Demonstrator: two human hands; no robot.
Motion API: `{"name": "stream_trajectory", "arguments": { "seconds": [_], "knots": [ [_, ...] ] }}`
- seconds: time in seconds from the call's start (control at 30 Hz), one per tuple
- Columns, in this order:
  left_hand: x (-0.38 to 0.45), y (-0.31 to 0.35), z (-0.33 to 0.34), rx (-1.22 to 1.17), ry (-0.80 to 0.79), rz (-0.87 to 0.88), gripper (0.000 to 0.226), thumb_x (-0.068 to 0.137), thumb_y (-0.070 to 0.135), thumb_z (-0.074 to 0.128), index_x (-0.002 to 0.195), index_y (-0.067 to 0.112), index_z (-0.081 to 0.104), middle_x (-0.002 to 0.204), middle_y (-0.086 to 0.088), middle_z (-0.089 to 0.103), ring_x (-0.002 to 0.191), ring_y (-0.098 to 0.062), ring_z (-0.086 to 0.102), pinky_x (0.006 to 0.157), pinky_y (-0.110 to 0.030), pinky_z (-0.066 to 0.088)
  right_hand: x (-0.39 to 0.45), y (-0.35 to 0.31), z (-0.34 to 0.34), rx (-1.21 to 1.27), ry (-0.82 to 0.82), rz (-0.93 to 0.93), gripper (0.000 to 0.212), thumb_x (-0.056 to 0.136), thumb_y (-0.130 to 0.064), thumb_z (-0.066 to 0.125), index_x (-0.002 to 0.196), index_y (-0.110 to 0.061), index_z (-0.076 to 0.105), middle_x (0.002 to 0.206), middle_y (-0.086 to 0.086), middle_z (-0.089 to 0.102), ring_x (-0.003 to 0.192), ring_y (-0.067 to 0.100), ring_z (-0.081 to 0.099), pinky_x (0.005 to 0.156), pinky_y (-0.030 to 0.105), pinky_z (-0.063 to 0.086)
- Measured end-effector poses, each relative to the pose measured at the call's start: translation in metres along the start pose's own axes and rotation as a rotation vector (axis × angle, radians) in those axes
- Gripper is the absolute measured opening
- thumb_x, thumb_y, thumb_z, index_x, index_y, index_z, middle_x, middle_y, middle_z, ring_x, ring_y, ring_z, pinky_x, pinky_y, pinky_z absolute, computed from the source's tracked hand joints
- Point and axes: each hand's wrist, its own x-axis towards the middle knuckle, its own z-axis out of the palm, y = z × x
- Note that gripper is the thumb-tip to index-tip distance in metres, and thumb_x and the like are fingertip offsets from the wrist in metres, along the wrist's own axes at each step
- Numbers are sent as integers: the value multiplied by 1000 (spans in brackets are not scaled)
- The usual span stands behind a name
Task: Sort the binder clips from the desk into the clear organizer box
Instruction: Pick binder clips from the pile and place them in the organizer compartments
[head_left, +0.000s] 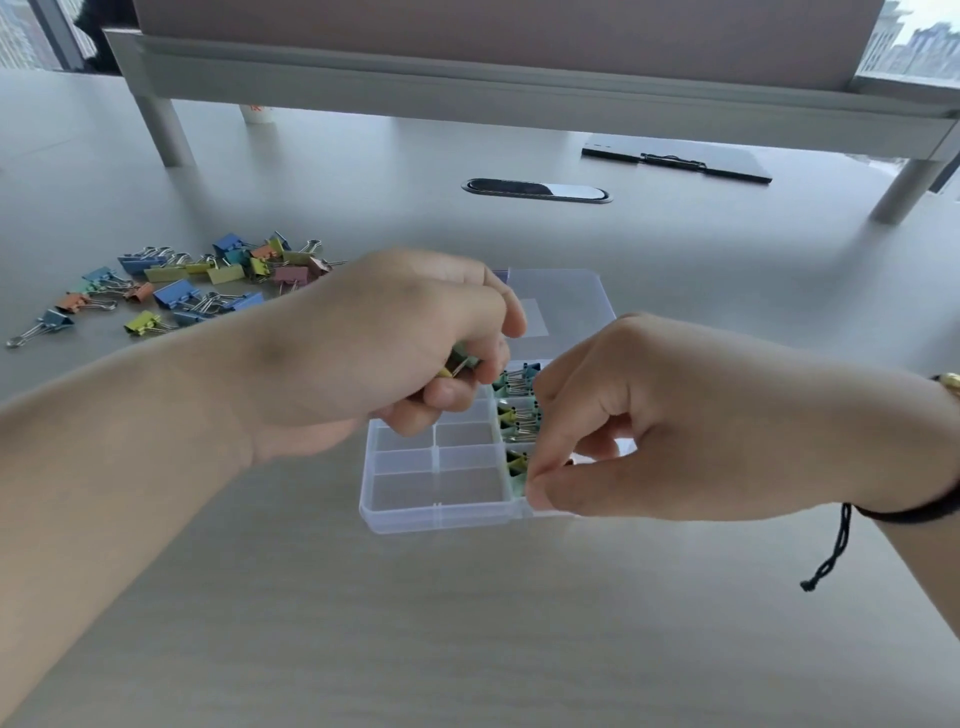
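Pastel clips (197, 283) in blue, yellow, orange, pink and teal, with silver wire handles, on a pale grey desk (467, 623). Clear box (441, 514) holds green, yellow and teal clips. Black clipboard (675, 162) far right.

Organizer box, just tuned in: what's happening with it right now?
A person is sorting binder clips into the clear organizer box on the desk. The left hand holds a yellowish clip above the box. The right hand pinches something at a right-side compartment; what it grips is hidden. Clips already fill the right-hand compartments, the left ones look empty, and a loose pile waits to the left.
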Motion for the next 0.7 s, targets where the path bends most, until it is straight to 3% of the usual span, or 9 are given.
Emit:
{"name": "stream_trajectory", "arguments": {
  "seconds": [0.13, 0.2, 0.3, 0.4, 0.53, 0.63, 0.7],
  "knots": [
    [1, 1, 0, -32, 26, 13, 32, 80, -14, 34, 87, 8, 56, 74, -10, 56, 43, -13, 39, 36, -17, 22, 0, 4, -4, 121, 91, 12, 15, 77, -35, 69, 68, -26, 76, 63, 2, 62, 58, 22, 57, 56, 35, 50],
    [1, 2, 0, -37, 19, 25, 34, 85, -16, 33, 93, 8, 56, 74, -10, 58, 43, -13, 42, 34, -17, 23, 1, 6, -7, 163, 145, 7, 15, 75, -37, 69, 67, -27, 76, 59, -6, 65, 50, 13, 55, 51, 30, 49],
    [-1, 2, 0, 5, -7, 66, 28, 94, -13, 40, 103, 8, 56, 64, -6, 60, 49, -20, 43, 34, -19, 26, 6, 12, -6, 195, 326, 1, 11, 77, -32, 73, 69, -25, 74, 47, -16, 54, 41, 6, 40, 43, 14, 32],
    [-3, 3, 0, 22, -76, 97, 23, 96, -4, 49, 113, 10, 55, 72, -8, 72, 53, -22, 44, 36, -19, 28, 9, 15, -7, 262, 478, -25, 11, 76, -35, 73, 80, -26, 69, 57, -14, 65, 42, 7, 37, 44, 16, 32],
    [-2, 4, -2, 26, -89, 120, 25, 94, 2, 54, 117, 9, 55, 84, -13, 75, 48, -14, 46, 37, -17, 29, 8, 16, -7, 310, 446, -81, 18, 83, -24, 76, 99, -26, 70, 72, -5, 73, 43, 11, 38, 43, 22, 33],
    [-1, 2, -3, 47, -82, 108, 22, 91, 11, 60, 113, 10, 58, 82, -12, 76, 45, -12, 45, 37, -17, 28, 7, 17, -8, 313, 413, -91, 16, 83, -17, 76, 95, -26, 72, 75, -4, 74, 46, 9, 47, 46, 22, 38],
    [1, 2, -2, 67, -74, 104, 24, 86, 19, 63, 109, 11, 60, 80, -11, 76, 43, -11, 44, 37, -17, 27, 7, 17, -9, 336, 390, -83, 13, 80, -16, 78, 89, -23, 72, 77, -2, 75, 52, 16, 57, 51, 31, 48]
  ]
}}
